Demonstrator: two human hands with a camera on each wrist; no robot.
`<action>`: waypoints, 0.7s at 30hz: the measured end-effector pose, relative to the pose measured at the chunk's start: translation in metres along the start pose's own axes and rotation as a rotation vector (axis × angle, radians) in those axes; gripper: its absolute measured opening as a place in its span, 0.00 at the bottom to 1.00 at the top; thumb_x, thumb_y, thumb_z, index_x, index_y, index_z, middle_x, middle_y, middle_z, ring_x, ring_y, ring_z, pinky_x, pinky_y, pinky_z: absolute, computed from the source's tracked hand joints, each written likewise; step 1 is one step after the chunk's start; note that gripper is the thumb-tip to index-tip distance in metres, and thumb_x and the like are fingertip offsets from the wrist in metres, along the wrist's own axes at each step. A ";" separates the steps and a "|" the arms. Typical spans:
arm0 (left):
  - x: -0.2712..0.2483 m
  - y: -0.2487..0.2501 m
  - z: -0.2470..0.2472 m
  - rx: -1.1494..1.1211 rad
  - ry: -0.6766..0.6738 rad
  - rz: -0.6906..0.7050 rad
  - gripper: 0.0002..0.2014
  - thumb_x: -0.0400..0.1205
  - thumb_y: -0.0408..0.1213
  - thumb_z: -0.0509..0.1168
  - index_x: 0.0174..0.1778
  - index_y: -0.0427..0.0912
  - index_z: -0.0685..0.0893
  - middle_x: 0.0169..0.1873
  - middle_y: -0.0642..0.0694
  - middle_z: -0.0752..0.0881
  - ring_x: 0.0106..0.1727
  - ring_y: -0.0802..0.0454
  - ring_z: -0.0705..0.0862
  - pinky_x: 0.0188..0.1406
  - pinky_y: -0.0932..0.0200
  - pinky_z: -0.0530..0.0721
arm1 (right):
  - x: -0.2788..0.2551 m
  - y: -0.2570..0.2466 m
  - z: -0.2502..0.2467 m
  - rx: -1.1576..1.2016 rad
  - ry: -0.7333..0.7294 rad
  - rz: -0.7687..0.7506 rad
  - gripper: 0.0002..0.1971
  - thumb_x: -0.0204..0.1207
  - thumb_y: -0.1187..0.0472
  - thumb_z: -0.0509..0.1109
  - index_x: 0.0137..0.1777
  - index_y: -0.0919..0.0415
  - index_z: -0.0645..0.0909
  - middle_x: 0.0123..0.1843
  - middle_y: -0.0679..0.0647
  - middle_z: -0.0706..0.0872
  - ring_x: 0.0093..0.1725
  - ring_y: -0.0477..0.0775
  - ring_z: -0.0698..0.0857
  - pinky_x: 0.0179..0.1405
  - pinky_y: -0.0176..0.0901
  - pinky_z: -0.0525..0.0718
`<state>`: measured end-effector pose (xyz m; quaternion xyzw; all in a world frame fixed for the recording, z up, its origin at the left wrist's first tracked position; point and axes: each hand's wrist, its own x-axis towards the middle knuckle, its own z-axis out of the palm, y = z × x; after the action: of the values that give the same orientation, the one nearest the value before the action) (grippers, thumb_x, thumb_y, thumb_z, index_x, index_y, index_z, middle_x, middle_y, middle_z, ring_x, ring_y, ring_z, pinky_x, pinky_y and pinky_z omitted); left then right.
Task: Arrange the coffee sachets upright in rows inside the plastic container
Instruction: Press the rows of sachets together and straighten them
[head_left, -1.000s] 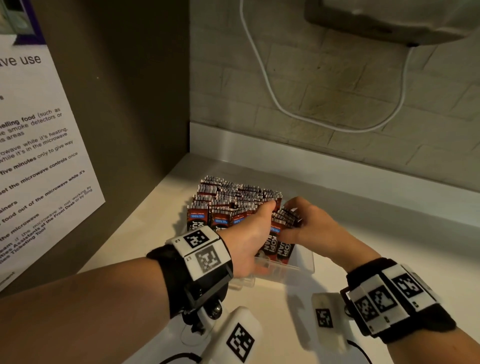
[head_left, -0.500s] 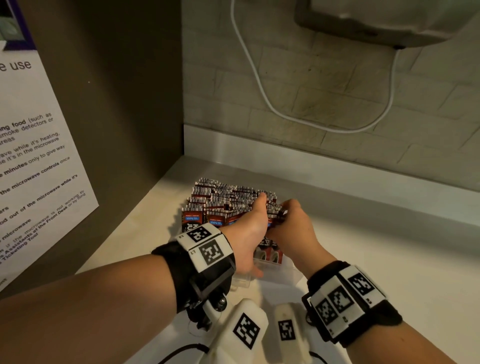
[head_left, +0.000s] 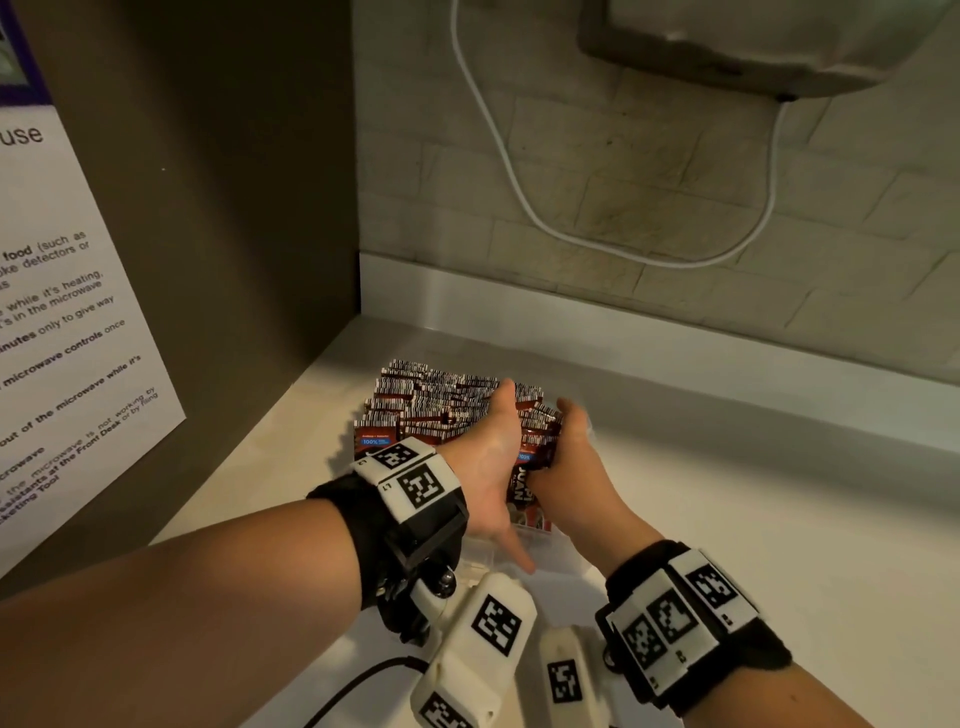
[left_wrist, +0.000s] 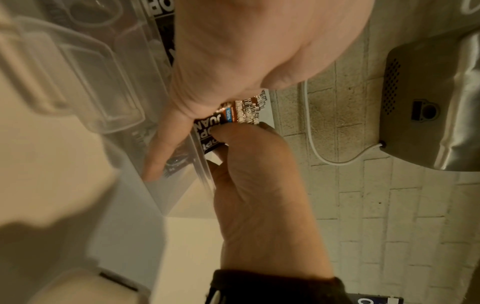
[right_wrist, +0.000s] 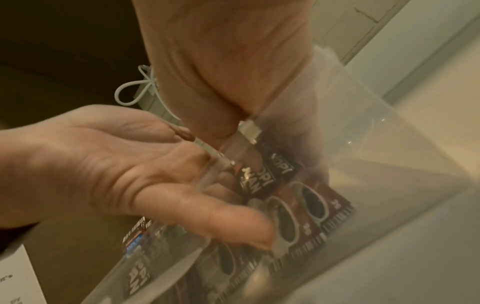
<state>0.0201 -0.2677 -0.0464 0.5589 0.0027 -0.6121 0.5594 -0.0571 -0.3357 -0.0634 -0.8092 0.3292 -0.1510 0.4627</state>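
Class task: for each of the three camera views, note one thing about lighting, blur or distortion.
Head view: dim, warm light; straight wall edges bow from the wide lens. Left wrist view: the clear plastic container is smeared by blur. Right wrist view: red-brown coffee sachets look hazy through the container wall.

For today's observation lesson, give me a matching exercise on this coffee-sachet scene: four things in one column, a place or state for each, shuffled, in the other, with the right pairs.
Column 1
1. coffee sachets
2. left hand
3. white cable
4. printed notice

Column 2
A. fixed on the dark panel at the left
B. upright in rows in the clear plastic container
C. hangs in a loop on the brick wall
D. flat against the sachets, opposite the right hand

Pairs: 1-B, 2-D, 3-C, 4-A
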 end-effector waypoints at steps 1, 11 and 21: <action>0.000 0.000 0.001 0.003 0.005 -0.009 0.51 0.70 0.80 0.48 0.85 0.57 0.46 0.86 0.46 0.46 0.83 0.29 0.49 0.58 0.07 0.59 | 0.000 0.001 0.001 0.013 -0.009 0.004 0.41 0.72 0.82 0.59 0.82 0.57 0.49 0.46 0.41 0.76 0.54 0.52 0.81 0.62 0.57 0.82; -0.006 0.007 0.008 0.130 0.002 -0.069 0.52 0.68 0.80 0.50 0.85 0.56 0.51 0.85 0.41 0.52 0.82 0.26 0.52 0.46 0.06 0.61 | 0.001 0.002 0.002 -0.006 -0.013 -0.053 0.45 0.71 0.74 0.69 0.83 0.52 0.48 0.46 0.38 0.79 0.50 0.47 0.84 0.56 0.48 0.83; -0.017 0.019 0.022 0.367 -0.071 -0.103 0.50 0.73 0.79 0.41 0.86 0.51 0.49 0.86 0.42 0.50 0.83 0.33 0.58 0.30 0.31 0.87 | 0.002 -0.005 -0.013 -0.513 0.045 -0.039 0.45 0.74 0.60 0.66 0.82 0.52 0.39 0.55 0.54 0.87 0.57 0.59 0.82 0.50 0.52 0.74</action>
<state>0.0142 -0.2775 -0.0148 0.6286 -0.1002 -0.6496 0.4157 -0.0612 -0.3436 -0.0525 -0.9026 0.3515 -0.0894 0.2317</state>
